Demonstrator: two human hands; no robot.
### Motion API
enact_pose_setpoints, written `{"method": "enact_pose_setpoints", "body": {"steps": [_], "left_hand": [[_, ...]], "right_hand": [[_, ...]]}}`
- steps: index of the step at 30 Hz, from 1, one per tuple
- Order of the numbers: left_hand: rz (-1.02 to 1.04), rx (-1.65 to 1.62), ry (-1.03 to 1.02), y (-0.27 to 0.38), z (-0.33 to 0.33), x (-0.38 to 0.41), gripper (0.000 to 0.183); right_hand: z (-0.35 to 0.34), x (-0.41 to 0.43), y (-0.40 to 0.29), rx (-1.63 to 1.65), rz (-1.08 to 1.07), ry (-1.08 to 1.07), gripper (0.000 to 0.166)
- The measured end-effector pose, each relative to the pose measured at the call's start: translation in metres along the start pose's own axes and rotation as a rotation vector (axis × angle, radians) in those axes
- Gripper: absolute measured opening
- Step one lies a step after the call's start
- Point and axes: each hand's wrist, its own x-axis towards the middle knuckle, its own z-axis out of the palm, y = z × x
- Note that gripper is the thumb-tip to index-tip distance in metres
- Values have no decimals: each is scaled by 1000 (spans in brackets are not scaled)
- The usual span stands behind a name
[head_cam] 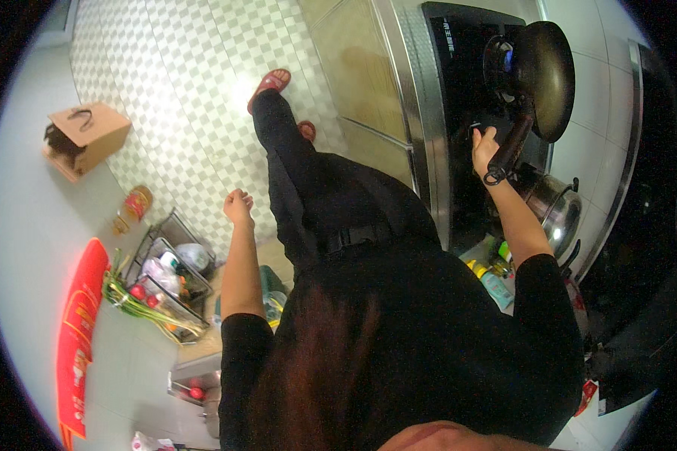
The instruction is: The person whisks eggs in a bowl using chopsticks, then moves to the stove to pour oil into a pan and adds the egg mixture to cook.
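Note:
My right hand [485,149] reaches to the front of a black glass gas hob [457,73], its fingers at a control knob [474,126]. Blue flame [508,58] shows at the burner beside a dark wok [547,84]. The wok's long handle [513,138] points back towards me, its hanging ring close to my right wrist. Behind that forearm is a shiny steel pot [558,211], partly covered by the arm. Away from the hob, my left hand [238,207] hangs over the tiled floor with its fingers curled; nothing shows in it.
A wire rack [194,299] of vegetables and bags stands at left, spring onions [141,310] hanging over its side. A cardboard box [90,135] and a jar [138,203] are farther left. Bottles [493,284] crowd beside my right elbow. Cabinet doors [366,73] run below the hob.

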Motion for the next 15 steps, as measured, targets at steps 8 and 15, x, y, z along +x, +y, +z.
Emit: {"method": "enact_pose_setpoints", "body": {"steps": [8, 15], "left_hand": [[-9, -63, -6, -8, 5, 3, 18], [-7, -15, 16, 7, 9, -2, 19]], "right_hand": [[47, -7, 24, 362, 91, 69, 36], [-19, 7, -24, 344, 360, -122, 28]]}}
